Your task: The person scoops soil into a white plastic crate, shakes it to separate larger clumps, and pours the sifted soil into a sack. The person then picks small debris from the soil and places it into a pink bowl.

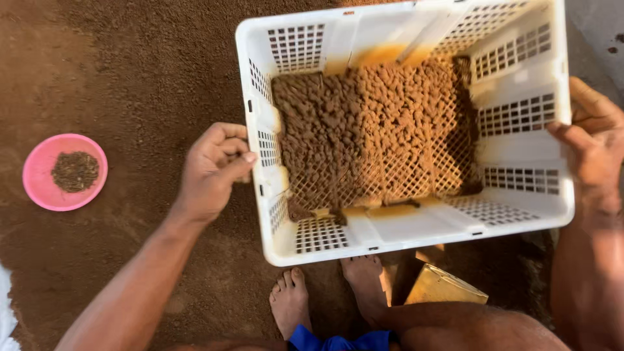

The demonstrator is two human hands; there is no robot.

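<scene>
A: Counting first: one white plastic crate with latticed walls and floor [520, 117], one round pink plastic bowl [40, 185], two hands on the crate, two bare feet below it.

B: Where does the crate sit?

A: It fills the upper right of the view, from about twelve o'clock round to three, held above a ground of fine brown soil [130, 78]. Its mesh floor carries one layer of brown earth clods [370, 123], thickest toward eleven o'clock; toward five o'clock the mesh shows bare.

B: The left hand?

A: The left hand [211, 170] is at the crate's nine o'clock wall. The fingers are curled tight together, the thumb pressed along the rim, clamping that wall.

B: And the right hand?

A: The right hand [595, 146] is at three o'clock, thumb lying over the rim's top edge. Its fingers go behind the outer wall, so I cannot tell how far they are bent; it clasps the rim.

B: The bowl?

A: Far out at nine o'clock, well apart from the crate, lying on the soil with one small heap of dark crumbly bits [75, 171] in it.

B: Anything at six o'clock?

A: The two feet [291, 299], and just beside them one yellowish wooden block [445, 289].
</scene>
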